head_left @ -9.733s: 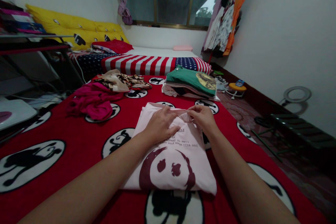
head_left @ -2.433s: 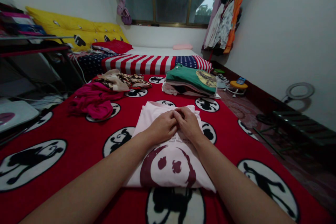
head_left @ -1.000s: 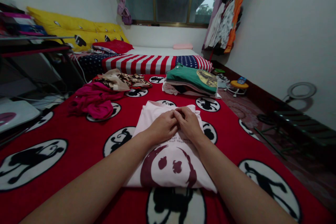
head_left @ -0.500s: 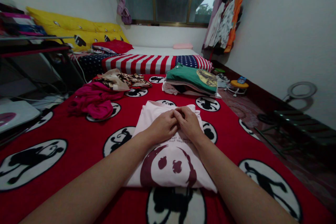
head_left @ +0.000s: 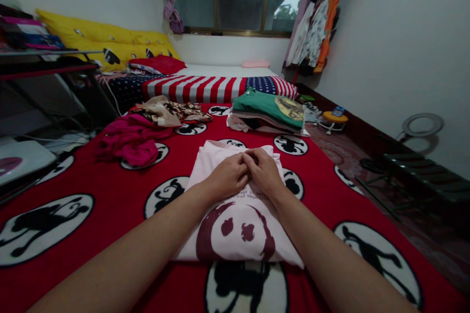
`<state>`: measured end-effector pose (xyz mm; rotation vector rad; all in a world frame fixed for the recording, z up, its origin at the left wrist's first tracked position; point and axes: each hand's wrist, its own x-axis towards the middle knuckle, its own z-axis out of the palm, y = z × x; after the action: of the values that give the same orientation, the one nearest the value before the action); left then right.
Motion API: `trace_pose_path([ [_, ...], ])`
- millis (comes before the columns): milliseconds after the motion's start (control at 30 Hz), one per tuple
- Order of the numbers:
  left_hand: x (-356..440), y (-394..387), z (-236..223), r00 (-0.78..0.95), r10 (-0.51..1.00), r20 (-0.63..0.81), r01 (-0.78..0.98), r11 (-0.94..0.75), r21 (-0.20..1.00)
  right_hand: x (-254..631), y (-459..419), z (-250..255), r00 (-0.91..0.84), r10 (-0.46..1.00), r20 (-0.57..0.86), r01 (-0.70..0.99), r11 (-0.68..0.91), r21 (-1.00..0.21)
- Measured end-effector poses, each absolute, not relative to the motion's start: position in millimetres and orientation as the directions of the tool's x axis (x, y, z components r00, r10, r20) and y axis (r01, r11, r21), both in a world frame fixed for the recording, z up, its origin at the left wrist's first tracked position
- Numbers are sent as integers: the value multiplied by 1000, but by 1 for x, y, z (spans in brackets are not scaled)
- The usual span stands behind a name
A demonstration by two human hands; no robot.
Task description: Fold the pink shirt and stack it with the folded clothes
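A pale pink T-shirt point(head_left: 238, 227) with a maroon panda-like print lies folded on the red blanket point(head_left: 121, 215) in front of me. On its upper part rest my left hand point(head_left: 229, 174) and my right hand point(head_left: 263, 171). Their fingers are curled in and meet at the tips, with no object visible in them. Some fingertips are hidden behind the hands. Beyond the shirt, to the right, sits a stack of folded clothes point(head_left: 268, 110) with a green one on top. Crumpled magenta cloth point(head_left: 128, 142) and a patterned brown-and-beige garment point(head_left: 165, 111) lie at the far left.
Behind the blanket is a bed with a striped, starred cover point(head_left: 198, 89). A desk point(head_left: 51, 66) and a white device point(head_left: 24, 164) stand at left. On the right are a slatted dark bench point(head_left: 422, 176), a ring light point(head_left: 422, 124) and a small yellow stool point(head_left: 335, 117).
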<state>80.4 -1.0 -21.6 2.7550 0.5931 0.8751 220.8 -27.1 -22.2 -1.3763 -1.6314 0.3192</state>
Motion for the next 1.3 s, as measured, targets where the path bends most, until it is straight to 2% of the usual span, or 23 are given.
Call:
trace_pose_path([
  [1300, 80, 0, -23, 750, 436, 498, 341, -899, 274, 221, -27, -22, 78, 869, 488, 630, 336, -700],
])
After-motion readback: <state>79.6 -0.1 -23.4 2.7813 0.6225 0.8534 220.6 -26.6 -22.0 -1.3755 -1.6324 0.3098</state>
